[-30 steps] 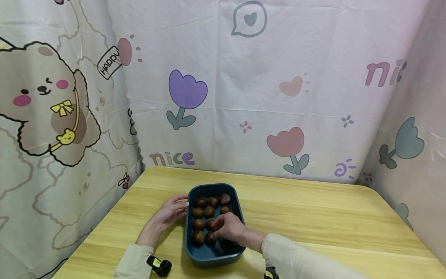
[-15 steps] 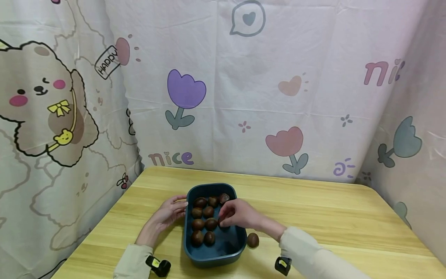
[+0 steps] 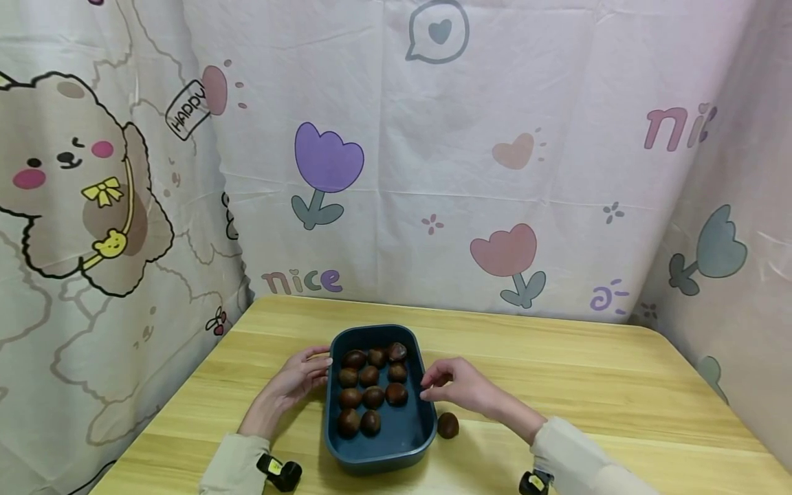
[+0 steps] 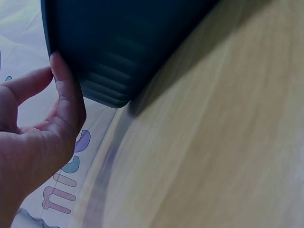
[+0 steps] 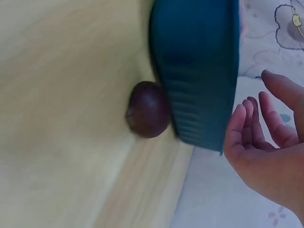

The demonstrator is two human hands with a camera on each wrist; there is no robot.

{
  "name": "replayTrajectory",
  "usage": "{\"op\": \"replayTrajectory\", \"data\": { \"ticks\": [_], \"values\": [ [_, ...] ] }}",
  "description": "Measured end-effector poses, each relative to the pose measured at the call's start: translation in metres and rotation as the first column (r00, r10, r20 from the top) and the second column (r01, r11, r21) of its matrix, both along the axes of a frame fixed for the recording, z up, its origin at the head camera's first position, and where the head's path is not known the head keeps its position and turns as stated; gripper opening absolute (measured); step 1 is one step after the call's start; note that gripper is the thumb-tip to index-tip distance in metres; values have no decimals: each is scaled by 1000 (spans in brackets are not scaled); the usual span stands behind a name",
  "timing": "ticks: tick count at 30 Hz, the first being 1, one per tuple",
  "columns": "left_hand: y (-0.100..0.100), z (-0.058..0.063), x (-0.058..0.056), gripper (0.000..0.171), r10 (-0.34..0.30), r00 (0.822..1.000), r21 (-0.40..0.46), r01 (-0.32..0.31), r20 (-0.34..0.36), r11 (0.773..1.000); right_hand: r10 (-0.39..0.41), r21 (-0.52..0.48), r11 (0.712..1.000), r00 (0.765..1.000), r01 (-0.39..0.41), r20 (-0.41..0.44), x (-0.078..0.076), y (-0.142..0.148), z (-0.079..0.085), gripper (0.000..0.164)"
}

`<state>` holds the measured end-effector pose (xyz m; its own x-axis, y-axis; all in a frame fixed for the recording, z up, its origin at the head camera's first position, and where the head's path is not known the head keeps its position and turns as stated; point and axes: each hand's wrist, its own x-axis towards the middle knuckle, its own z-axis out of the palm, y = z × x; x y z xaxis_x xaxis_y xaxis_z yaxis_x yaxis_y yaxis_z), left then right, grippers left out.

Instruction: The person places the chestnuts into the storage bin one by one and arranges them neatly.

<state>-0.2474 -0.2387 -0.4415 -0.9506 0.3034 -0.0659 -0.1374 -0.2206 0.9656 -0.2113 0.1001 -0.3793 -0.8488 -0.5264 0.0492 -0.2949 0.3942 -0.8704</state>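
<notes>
A dark blue box point(image 3: 380, 464) stands on the table with several brown chestnuts point(image 3: 373, 397) in rows inside. The front right part of its floor is bare. Outside the right wall lies a single chestnut point(image 3: 448, 425), also seen close to the box in the right wrist view point(image 5: 148, 109). My left hand point(image 3: 300, 378) rests against the box's left side, fingertips at the rim; the left wrist view shows these fingers point(image 4: 69, 102) on the wall. My right hand point(image 3: 460, 386) hovers by the right rim, fingers loosely bent and holding nothing.
The wooden table point(image 3: 557, 385) reaches back to a printed curtain point(image 3: 402, 172), which also hangs at both sides. Black wrist cameras point(image 3: 280, 473) are strapped over the sleeves.
My right hand has moved from above the box out past its right rim. The third row's right chestnut and the one outside are now uncovered. My left hand has stayed in place.
</notes>
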Motion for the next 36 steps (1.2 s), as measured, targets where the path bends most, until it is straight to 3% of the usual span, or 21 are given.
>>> {"op": "replayTrajectory", "data": {
  "ticks": [11,18,26,36],
  "values": [
    [-1,-3,0,36,-4,1000,13,4,-2,1000,-72,-73,994,991,80,114,3,23,-32,17],
    [0,-4,0,38,0,1000,17,0,3,1000,-56,-77,995,987,69,154,9,31,-49,23],
    [0,-1,0,43,6,1000,7,-6,10,1000,-54,-38,997,988,60,147,11,33,-58,31],
    [2,1,0,42,7,1000,18,-7,13,1000,-29,37,999,999,28,33,12,30,-62,40]
  ]
}}
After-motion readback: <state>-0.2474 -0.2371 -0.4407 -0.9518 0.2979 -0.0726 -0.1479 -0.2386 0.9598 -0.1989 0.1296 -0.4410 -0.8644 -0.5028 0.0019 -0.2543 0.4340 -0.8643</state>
